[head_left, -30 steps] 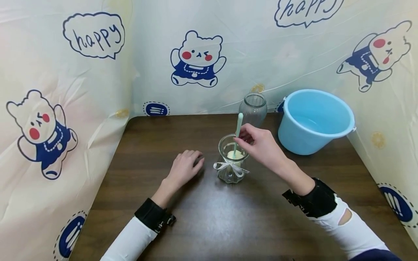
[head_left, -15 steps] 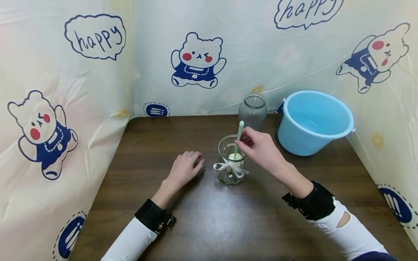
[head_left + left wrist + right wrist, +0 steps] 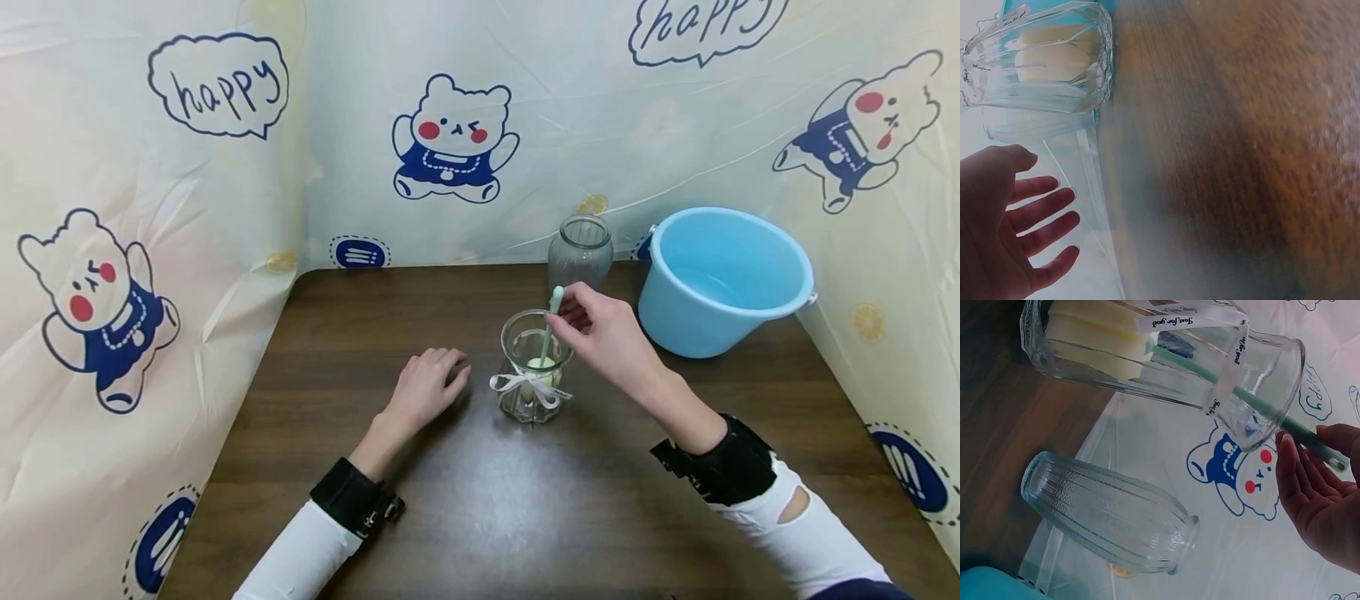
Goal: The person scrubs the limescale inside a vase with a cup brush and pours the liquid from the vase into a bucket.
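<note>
My right hand pinches the pale green handle of a sponge bottle brush, near its top. The brush stands inside a clear glass jar with a white ribbon bow round its neck. In the right wrist view, the cream sponge head lies low in the jar and the handle leans against the rim. To the jar's left, my left hand rests on the table, fingers loosely bent and holding nothing. The left wrist view shows this hand apart from the jar.
Behind the ribboned jar stands a second, taller ribbed glass jar, partly hidden by my right hand. A light blue bucket is at the back right of the dark wooden table. Printed cloth hangs round the back and sides.
The brush has gone deeper into the jar, and its handle top now leans slightly more to the right. My right hand has shifted slightly with it. The left hand stays still.
</note>
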`<state>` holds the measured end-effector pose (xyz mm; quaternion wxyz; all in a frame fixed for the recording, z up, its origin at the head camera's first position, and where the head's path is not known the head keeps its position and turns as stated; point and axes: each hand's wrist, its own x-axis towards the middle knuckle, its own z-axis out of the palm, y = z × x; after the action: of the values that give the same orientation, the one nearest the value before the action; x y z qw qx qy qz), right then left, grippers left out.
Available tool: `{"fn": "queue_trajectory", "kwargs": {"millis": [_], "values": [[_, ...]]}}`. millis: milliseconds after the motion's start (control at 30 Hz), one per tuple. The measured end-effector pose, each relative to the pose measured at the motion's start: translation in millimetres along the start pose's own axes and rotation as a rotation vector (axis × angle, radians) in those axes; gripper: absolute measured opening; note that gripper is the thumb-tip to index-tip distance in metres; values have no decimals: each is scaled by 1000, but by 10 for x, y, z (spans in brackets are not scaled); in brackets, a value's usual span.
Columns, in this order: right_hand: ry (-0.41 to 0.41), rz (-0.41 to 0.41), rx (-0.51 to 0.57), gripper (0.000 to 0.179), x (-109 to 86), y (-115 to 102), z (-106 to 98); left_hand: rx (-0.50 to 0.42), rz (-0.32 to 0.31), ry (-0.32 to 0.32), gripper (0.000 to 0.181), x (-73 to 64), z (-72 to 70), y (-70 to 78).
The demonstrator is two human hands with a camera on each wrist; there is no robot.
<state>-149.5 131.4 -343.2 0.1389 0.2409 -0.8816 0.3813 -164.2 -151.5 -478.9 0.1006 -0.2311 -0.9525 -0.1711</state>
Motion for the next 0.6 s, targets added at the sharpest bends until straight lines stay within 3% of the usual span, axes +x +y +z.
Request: {"fn": "queue_trajectory", "kwargs": {"millis": [600], "values": [[191,14,38,21,-62,91,-184,-1,25,39,25,16,12,-18]]}}
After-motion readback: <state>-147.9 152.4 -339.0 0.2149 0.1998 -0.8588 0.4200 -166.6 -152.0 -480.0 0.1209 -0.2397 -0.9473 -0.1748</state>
